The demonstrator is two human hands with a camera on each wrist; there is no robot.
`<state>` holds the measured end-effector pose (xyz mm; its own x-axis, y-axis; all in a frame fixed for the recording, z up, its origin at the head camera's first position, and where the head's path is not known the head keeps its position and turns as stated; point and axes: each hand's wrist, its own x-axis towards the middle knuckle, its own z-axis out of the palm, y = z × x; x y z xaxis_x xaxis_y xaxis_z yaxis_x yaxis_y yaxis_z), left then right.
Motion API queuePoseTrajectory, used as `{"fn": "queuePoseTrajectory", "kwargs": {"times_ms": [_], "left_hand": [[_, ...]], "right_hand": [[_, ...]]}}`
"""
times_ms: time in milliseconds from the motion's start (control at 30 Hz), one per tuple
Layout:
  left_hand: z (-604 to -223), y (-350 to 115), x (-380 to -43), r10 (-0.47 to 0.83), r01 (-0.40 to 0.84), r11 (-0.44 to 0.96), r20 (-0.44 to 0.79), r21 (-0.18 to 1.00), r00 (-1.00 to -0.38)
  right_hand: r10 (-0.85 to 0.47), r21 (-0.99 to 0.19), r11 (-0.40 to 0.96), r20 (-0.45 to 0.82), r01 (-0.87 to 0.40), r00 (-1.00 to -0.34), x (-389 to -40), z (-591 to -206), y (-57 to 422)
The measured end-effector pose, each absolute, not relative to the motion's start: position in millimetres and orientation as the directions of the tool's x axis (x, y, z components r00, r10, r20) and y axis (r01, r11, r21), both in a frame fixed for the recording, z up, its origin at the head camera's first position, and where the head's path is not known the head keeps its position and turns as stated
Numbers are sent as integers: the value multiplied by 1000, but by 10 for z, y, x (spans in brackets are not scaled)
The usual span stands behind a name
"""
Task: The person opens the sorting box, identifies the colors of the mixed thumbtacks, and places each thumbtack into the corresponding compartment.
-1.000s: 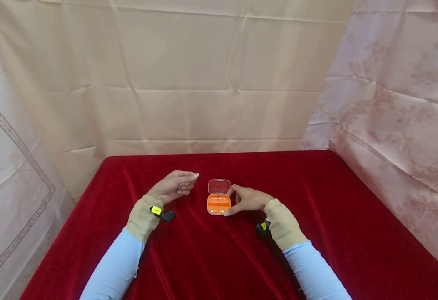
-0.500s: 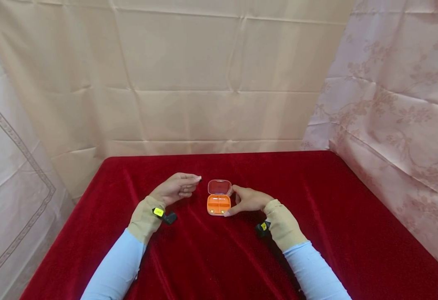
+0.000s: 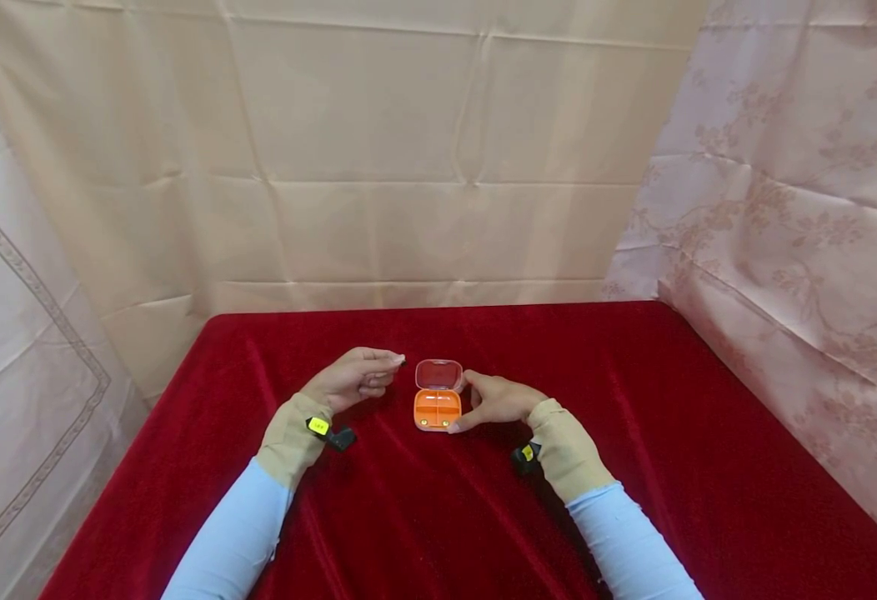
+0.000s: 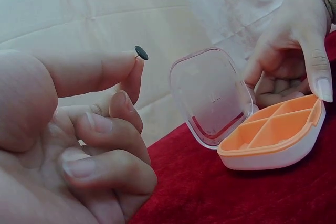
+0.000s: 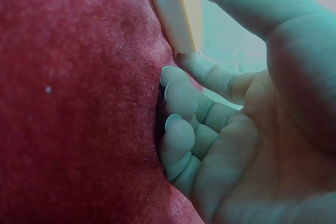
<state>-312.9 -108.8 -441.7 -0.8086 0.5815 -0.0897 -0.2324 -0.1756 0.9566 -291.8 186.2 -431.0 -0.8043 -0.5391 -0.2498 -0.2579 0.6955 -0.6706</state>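
Observation:
My left hand (image 3: 358,377) pinches a thumbtack between thumb and forefinger, left of a small pill box. Its dark round head and short pin show in the left wrist view, where the thumbtack (image 4: 141,53) stands out past the fingertips. The other left fingers curl loosely. On the red cloth lies the pill box (image 3: 438,410), orange inside with a white outer shell, its clear lid (image 4: 207,95) swung up at the back. Dividers split it into compartments; two small gold-coloured round pieces (image 3: 424,422) sit at its front. My right hand (image 3: 504,398) grips the box's right side, thumb at the front corner, forefinger near the hinge.
A red velvet cloth (image 3: 378,517) covers the table, with soft creases. Beige fabric (image 3: 363,167) hangs behind it, and patterned pale curtains (image 3: 799,200) stand at the sides. Each wrist carries a small black camera (image 3: 341,438).
The left hand has shifted slightly right and nearer with the thumbtack, closer to the pill box's lid, and has nearly stopped. The right hand and the box have barely moved.

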Motion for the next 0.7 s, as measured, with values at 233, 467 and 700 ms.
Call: {"fn": "queuePoseTrajectory", "kwargs": {"times_ms": [233, 467, 700], "left_hand": [[-4431, -1076, -3129, 579, -233, -164, -97, 959, -809], [-4438, -1057, -3113, 572, -233, -146, -110, 961, -813], [-4449, -1069, -3122, 572, -214, -134, -101, 968, -814]], "right_hand": [[-534, -663, 703, -254, -257, -806, -2930, -4324, 1866], [-533, -669, 700, -256, -251, -806, -2930, -4329, 1871], [-532, -669, 701, -260, -247, -806, -2939, -4335, 1867]]}}
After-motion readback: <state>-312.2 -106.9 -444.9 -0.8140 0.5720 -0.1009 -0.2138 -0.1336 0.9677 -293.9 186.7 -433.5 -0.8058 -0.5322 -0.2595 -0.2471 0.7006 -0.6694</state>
